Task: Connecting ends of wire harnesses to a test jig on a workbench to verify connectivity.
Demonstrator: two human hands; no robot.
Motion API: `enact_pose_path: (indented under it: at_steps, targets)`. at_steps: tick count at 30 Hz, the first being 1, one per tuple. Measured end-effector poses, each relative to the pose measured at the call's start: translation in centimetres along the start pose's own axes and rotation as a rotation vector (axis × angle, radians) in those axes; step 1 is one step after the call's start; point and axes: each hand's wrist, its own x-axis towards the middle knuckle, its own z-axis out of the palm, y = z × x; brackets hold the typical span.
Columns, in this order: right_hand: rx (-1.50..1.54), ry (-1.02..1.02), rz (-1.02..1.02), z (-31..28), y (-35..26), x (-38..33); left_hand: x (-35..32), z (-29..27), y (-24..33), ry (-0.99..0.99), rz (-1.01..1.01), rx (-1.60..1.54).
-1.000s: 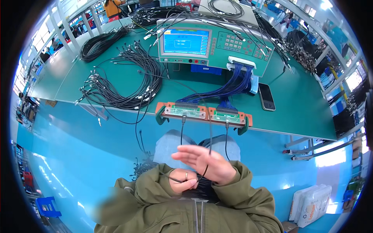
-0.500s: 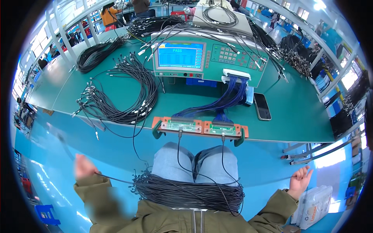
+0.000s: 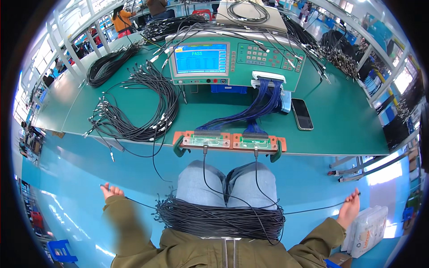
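Lap: a thick bundle of black cables [image 3: 221,219] lies across your thighs, against your jacket.
Left hand [image 3: 111,192]: flung wide to your left, fingers curled shut on one thin black cable [image 3: 138,202] running back to the bundle.
Right hand [image 3: 349,208]: wide to your right, fingers pinched on that cable's other end.
Table edge: orange test fixture [image 3: 229,141], with two leads dropping into the bundle.
Left of fixture: loose cable pile [image 3: 134,107] on the green table [image 3: 339,129].
Far: green tester [image 3: 232,62], blue screen lit; phone [image 3: 302,114] beside it.
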Motion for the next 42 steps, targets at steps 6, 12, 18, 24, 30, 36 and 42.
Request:
enact_pose_path:
  at_steps: [6,12,18,24,30,36,42]
  targets:
    - [-0.453,-0.559,0.321,14.8,6.6,-4.4,-10.3,10.0,-8.3,-0.77,0.003,0.665]
    - [-0.161,-0.669,0.651,23.9,15.6,-9.0,-15.9,14.9,-17.9,-0.919,-0.2,0.581]
    - [0.011,-0.676,0.691,22.7,17.1,-11.3,-17.7,17.9,-18.7,-0.82,-0.408,0.374]
    - [-0.277,-0.623,0.582,23.3,16.5,-11.1,-19.3,17.1,-19.3,-0.738,-0.377,0.27]
    - [-0.358,-0.637,0.672,23.3,16.5,-9.5,-20.9,14.4,-20.5,-0.727,-0.281,0.355]
    - [-0.335,-0.595,0.68,23.4,16.0,-9.6,-19.9,14.7,-20.4,-0.693,-0.278,0.452]
    - [-0.242,-0.515,0.674,24.1,16.4,-10.6,-20.0,14.9,-20.4,-0.735,-0.246,0.461]
